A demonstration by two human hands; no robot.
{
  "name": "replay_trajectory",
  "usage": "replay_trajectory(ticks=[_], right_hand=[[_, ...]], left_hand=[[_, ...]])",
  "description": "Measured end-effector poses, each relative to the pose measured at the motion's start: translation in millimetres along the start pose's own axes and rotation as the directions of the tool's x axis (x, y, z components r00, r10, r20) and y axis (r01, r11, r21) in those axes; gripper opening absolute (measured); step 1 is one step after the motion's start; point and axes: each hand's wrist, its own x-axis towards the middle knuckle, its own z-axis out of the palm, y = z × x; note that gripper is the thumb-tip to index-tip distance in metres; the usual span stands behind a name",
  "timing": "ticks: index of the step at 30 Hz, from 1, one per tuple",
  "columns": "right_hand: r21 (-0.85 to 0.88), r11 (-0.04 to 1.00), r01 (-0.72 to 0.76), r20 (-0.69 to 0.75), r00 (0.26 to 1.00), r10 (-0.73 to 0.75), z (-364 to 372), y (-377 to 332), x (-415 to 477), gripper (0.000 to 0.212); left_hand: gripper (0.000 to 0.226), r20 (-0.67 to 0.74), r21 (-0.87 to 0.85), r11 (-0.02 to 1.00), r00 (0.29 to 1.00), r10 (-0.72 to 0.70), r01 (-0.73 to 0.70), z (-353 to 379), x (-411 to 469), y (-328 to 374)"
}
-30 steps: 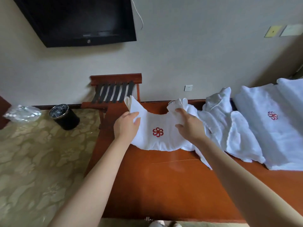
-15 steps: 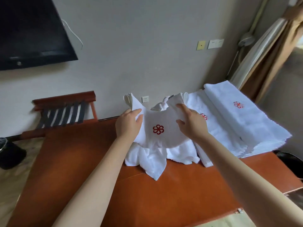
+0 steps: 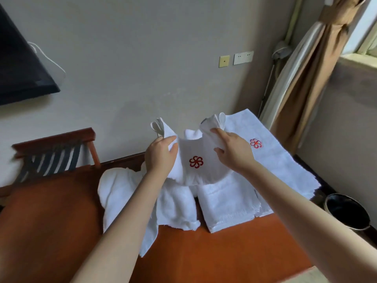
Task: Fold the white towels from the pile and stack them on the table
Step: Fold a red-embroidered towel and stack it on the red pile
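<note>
I hold a folded white towel (image 3: 196, 166) with a red flower emblem up in the air above the table (image 3: 204, 252). My left hand (image 3: 161, 157) grips its left upper corner and my right hand (image 3: 234, 152) pinches its right upper corner, so the towel sags between them. Beneath it lies a loose pile of crumpled white towels (image 3: 126, 193). A flat stack of folded towels (image 3: 271, 158) with the same red emblem lies to the right, and another folded towel (image 3: 228, 207) rests in front of that stack.
A wooden luggage rack (image 3: 55, 152) with dark straps stands at the table's far left end. A black waste bin (image 3: 346, 211) sits on the floor off the table's right end. A wall-mounted TV (image 3: 18, 66) is upper left, a brown curtain (image 3: 318, 64) upper right.
My hands have carried the held towel to the right, from the table's left part to above the pile beside the folded stack. The view has swung right with them.
</note>
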Motion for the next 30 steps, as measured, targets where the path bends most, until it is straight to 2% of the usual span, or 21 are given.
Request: replay_trajectory(ticks=[5, 9, 13, 16, 19, 21, 23, 25, 30], right_hand=[[-0.083, 0.986, 0.146, 0.111, 0.984, -0.137, -7.5, 39.2, 30.9, 0.054], [-0.166, 0.929, 0.331, 0.229, 0.929, -0.29, -9.5, 63.4, 47.9, 0.053], [-0.214, 0.82, 0.532, 0.306, 0.833, -0.461, -17.7, 79.5, 78.9, 0.061], [-0.255, 0.724, 0.641, 0.334, 0.761, -0.557, -21.7, 84.3, 98.2, 0.064], [-0.292, 0.637, 0.713, 0.369, 0.699, -0.613, -22.2, 78.5, 114.3, 0.06], [-0.309, 0.602, 0.736, 0.364, 0.677, -0.64, -18.6, 75.3, 120.0, 0.059], [-0.304, 0.577, 0.758, 0.373, 0.652, -0.66, -11.9, 74.8, 119.1, 0.061], [-0.279, 0.569, 0.774, 0.41, 0.632, -0.658, -2.7, 77.5, 109.1, 0.064], [-0.226, 0.622, 0.75, 0.484, 0.64, -0.597, 15.9, 91.7, 82.7, 0.072]], left_hand=[[0.026, -0.027, -0.096, 0.988, 0.992, -0.121, 0.118, 38.4, 4.3, 23.2], [0.025, -0.052, -0.278, 0.904, 0.935, -0.35, 0.323, 60.9, -2.2, 55.2], [0.027, -0.112, -0.412, 0.771, 0.813, -0.572, 0.486, 85.8, -10.3, 98.8], [0.028, -0.124, -0.527, 0.669, 0.731, -0.671, 0.525, 100.5, -17.1, 128.0], [0.027, -0.143, -0.653, 0.544, 0.62, -0.772, 0.526, 110.0, -20.1, 144.2], [0.025, -0.091, -0.754, 0.415, 0.544, -0.834, 0.509, 117.8, -26.7, 149.3], [0.022, 0.034, -0.803, 0.28, 0.509, -0.86, 0.526, 130.2, -39.5, 152.3], [0.028, 0.062, -0.734, 0.3, 0.499, -0.864, 0.609, 146.8, -60.9, 151.0], [0.035, 0.128, -0.499, 0.36, 0.477, -0.869, 0.789, 172.8, -116.7, 144.5]])
